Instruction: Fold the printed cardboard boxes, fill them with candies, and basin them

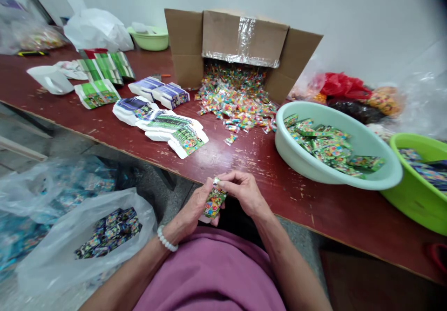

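Note:
Close to my body, at the table's front edge, my left hand (pixel 198 204) is wrapped round a small green printed candy box (pixel 213 203). The fingers of my right hand (pixel 242 189) pinch the box's top end, where a bit of white shows. Whether anything is inside the box is hidden. Beyond my hands, a fanned stack of flat green and purple cartons (pixel 167 124) lies on the table. Small wrapped candies (pixel 237 101) spill from an opened cardboard box (pixel 244 38) lying on its side, and a single candy (pixel 230 139) lies nearer to me.
At right, a pale green basin (pixel 286 150) holds several green boxes, beside a lime basin (pixel 412 204) with purple ones. Bundled cartons (pixel 98 93) and a white cup (pixel 50 79) stand at left. Below the red table (pixel 251 162), a plastic bag (pixel 52 264) holds dark packs.

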`<state>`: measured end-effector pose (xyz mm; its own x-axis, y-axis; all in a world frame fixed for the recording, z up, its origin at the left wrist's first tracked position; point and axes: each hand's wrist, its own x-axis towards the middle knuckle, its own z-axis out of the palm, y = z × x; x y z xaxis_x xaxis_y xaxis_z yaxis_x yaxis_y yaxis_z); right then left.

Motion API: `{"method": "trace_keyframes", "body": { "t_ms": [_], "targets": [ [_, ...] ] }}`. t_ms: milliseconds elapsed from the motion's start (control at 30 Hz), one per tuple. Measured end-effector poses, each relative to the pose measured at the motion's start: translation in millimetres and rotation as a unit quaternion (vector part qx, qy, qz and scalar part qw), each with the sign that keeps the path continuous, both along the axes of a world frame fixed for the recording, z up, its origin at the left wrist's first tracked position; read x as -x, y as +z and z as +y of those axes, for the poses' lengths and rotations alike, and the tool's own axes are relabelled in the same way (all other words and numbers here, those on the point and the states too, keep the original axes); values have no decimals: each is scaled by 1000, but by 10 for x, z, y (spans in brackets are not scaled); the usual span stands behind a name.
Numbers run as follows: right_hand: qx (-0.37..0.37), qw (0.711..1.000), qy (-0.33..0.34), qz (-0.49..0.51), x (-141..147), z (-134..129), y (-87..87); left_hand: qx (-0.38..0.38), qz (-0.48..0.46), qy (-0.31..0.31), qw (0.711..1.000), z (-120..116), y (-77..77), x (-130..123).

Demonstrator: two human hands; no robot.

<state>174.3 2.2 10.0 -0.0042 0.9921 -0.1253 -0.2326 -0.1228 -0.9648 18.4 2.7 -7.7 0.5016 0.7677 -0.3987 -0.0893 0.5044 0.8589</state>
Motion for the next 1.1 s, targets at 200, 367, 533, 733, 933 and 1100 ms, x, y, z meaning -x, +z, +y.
{"method": "trace_keyframes", "body": {
  "t_ms": [200,367,533,733,933,1100],
  "targets": [
    [-16,1000,8,1,-3,-3,-41,-25,-12,-26,999,14,-20,66],
    [-112,988,47,-98,-30,-59,-2,-23,-26,-17,999,3,17,96],
    [-214,949,17,-231,-29,-152,-107,-7,-33,5,999,-41,37,69],
    [-100,986,15,-130,-11,-115,-193,-10,-35,16,999,-15,50,48],
    [-203,955,9,-214,56,-140,-99,-1,-41,20,999,6,70,92],
    [-268,907,41,-321,84,-143,-104,-32,-4,32,999,-7,12,105]
  ]
}}
